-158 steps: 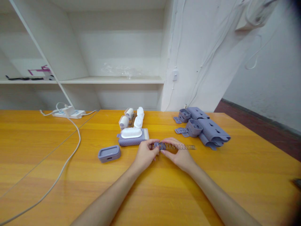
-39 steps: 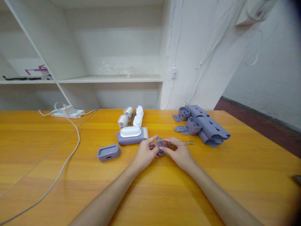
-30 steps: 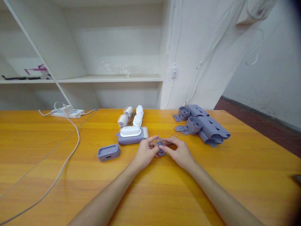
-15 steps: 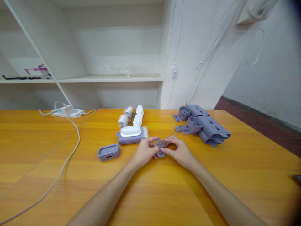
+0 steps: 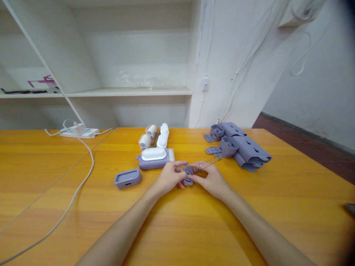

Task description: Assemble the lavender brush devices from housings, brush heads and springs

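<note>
My left hand [image 5: 171, 176] pinches the left side of a small flat purple-grey plastic plate [image 5: 188, 181]. From the right, my right hand [image 5: 212, 180] grips the same plate, close to where a thin coil spring [image 5: 206, 163] meets it. The spring slants up and to the right over my right fingers, its far end free. Just beyond my left hand lies a purple-grey perforated casing [image 5: 154, 164] with a white bristle brush head [image 5: 153, 154] on top. A purple-grey oblong cap [image 5: 128, 178] sits to the left. My fingers hide parts of the plate.
White rollers [image 5: 145, 141], more springs and white brush heads [image 5: 162, 139] stand at the back. On the right are purple-grey shells [image 5: 252, 150], cups [image 5: 228, 147] and flat plates [image 5: 213, 150]. A cable [image 5: 84, 177] crosses the left of the table from a power strip [image 5: 80, 132].
The spring's free end has swung right and now reaches farther over my right hand. Both hands keep nearly the same place on the plate.
</note>
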Available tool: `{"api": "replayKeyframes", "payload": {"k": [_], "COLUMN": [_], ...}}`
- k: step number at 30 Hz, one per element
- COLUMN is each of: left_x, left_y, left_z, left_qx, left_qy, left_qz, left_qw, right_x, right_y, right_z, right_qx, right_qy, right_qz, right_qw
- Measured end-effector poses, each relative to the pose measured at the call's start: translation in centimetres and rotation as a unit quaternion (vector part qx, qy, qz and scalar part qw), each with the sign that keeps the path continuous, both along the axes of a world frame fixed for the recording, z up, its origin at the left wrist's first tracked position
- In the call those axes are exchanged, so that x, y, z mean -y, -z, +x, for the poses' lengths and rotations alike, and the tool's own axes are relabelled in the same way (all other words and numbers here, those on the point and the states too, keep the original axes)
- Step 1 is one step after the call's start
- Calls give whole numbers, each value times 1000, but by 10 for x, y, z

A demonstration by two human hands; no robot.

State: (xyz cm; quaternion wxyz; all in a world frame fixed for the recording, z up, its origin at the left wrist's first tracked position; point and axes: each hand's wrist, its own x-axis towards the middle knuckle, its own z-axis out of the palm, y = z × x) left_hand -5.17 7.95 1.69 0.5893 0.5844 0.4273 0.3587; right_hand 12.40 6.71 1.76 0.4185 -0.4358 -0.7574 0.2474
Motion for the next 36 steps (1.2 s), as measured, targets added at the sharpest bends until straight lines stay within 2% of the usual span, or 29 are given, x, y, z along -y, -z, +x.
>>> {"api": "replayKeyframes", "payload": {"k": [7, 15, 22, 36], "left_x": [-2, 0, 3, 4], "left_y": [0, -9, -5, -3], "left_z": [-1, -3, 1, 5], "left_qx": [-5, -10, 41, 53], "left_qy": [18, 39, -6, -31], "left_qz": [-16, -18, 9, 30], "left_qw": [1000, 999, 999, 998], "right_x": [1, 0, -4, -3], "right_y": [0, 2, 2, 3], "right_z": [1, 1, -1, 1], "right_qx": [39, 26, -29, -42], "right_qy": [5, -1, -1, -11], "right_qz": [11, 11, 5, -50], "right_qw": [999, 1000, 1000, 998]}}
